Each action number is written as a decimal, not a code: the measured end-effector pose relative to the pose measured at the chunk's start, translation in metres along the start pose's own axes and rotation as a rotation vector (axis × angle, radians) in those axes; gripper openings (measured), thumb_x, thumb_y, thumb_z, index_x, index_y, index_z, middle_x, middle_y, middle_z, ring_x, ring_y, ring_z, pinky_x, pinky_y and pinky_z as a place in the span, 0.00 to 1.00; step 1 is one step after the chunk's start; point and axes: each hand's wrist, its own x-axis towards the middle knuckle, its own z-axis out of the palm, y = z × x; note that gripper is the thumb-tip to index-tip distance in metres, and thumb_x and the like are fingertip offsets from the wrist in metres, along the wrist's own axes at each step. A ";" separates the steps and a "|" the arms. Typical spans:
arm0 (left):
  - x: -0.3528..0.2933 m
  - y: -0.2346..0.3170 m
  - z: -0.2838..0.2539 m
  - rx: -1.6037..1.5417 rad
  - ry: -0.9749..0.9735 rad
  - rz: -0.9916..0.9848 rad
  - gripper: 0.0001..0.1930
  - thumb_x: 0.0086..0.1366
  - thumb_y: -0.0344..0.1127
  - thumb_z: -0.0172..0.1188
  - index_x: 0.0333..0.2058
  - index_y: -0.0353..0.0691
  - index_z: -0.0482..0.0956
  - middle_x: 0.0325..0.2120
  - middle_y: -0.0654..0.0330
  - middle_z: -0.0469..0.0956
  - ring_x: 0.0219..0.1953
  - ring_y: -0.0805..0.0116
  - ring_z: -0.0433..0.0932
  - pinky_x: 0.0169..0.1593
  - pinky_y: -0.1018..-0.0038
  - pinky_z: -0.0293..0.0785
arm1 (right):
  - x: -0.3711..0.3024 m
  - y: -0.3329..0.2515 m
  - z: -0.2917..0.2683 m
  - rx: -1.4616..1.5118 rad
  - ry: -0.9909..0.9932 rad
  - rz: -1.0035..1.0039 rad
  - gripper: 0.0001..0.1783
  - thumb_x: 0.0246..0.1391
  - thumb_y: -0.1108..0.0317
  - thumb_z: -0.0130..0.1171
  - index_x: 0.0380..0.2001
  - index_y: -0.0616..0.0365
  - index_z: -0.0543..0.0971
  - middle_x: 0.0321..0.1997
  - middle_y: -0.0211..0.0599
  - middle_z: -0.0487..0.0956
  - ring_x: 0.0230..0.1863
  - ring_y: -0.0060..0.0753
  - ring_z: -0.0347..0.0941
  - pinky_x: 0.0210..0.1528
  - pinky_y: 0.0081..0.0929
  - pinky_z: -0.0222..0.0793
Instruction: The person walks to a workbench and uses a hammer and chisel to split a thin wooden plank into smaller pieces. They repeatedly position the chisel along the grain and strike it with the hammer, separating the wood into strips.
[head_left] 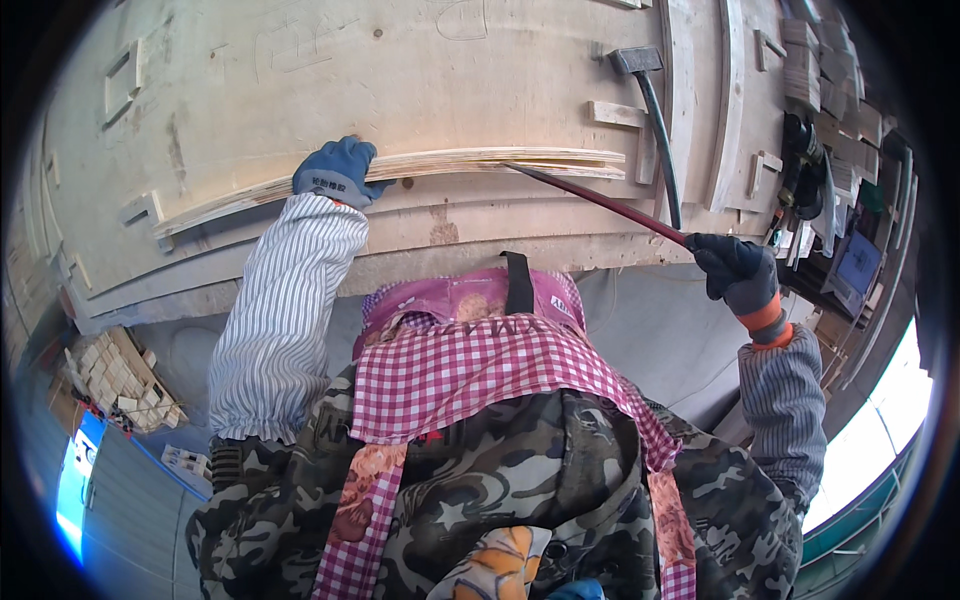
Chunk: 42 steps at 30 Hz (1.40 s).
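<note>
My left hand (338,172), in a blue and grey glove, is closed over the near edge of a thin plywood stack (450,160). The layers gape apart slightly toward the stack's right end. My right hand (738,272), gloved in dark grey with an orange cuff, grips a long, thin, dark red pry bar (610,203). The bar slants up to the left, and its dark tip meets the plywood edge at the gap between layers. To the right of the stack lies a hammer (655,120) with a square steel head and a dark handle.
Small wooden blocks (618,114) are fixed on the large wooden work surface (250,90), with long battens (730,100) at right. Timber pieces (800,60) are piled at the far right. Cut wood blocks (110,375) sit low at left.
</note>
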 end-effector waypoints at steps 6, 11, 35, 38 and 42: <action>0.002 0.000 0.002 0.017 0.016 0.005 0.31 0.50 0.59 0.60 0.49 0.49 0.70 0.49 0.58 0.69 0.50 0.63 0.70 0.53 0.70 0.68 | 0.029 -0.022 0.009 -0.035 -0.055 0.023 0.11 0.56 0.69 0.53 0.41 0.58 0.78 0.21 0.25 0.74 0.14 0.13 0.63 0.17 0.14 0.58; 0.000 -0.001 0.006 0.030 0.025 0.015 0.31 0.51 0.58 0.60 0.50 0.49 0.69 0.51 0.59 0.68 0.50 0.63 0.70 0.54 0.70 0.67 | 0.052 -0.055 -0.009 -0.220 -0.208 -0.004 0.13 0.57 0.65 0.53 0.42 0.59 0.77 0.21 0.26 0.75 0.15 0.13 0.64 0.17 0.14 0.60; -0.013 0.005 -0.011 0.042 -0.099 0.043 0.30 0.53 0.58 0.58 0.51 0.49 0.68 0.50 0.60 0.68 0.50 0.65 0.70 0.55 0.69 0.66 | 0.122 -0.093 -0.056 -0.281 -0.400 -0.070 0.11 0.52 0.68 0.58 0.37 0.62 0.78 0.23 0.34 0.80 0.12 0.14 0.66 0.13 0.13 0.64; -0.010 0.007 -0.013 0.036 -0.154 0.024 0.29 0.55 0.58 0.56 0.50 0.48 0.68 0.54 0.59 0.65 0.52 0.65 0.68 0.55 0.68 0.66 | 0.075 -0.087 -0.037 -0.539 -0.268 -0.106 0.10 0.54 0.67 0.56 0.39 0.55 0.79 0.22 0.34 0.79 0.13 0.17 0.65 0.17 0.18 0.65; -0.009 0.004 -0.005 0.030 -0.070 0.006 0.31 0.54 0.60 0.56 0.51 0.48 0.68 0.54 0.58 0.65 0.51 0.63 0.70 0.54 0.68 0.67 | 0.042 -0.099 0.001 -0.771 -0.124 -0.269 0.10 0.53 0.67 0.55 0.39 0.52 0.79 0.21 0.38 0.78 0.17 0.30 0.71 0.21 0.26 0.66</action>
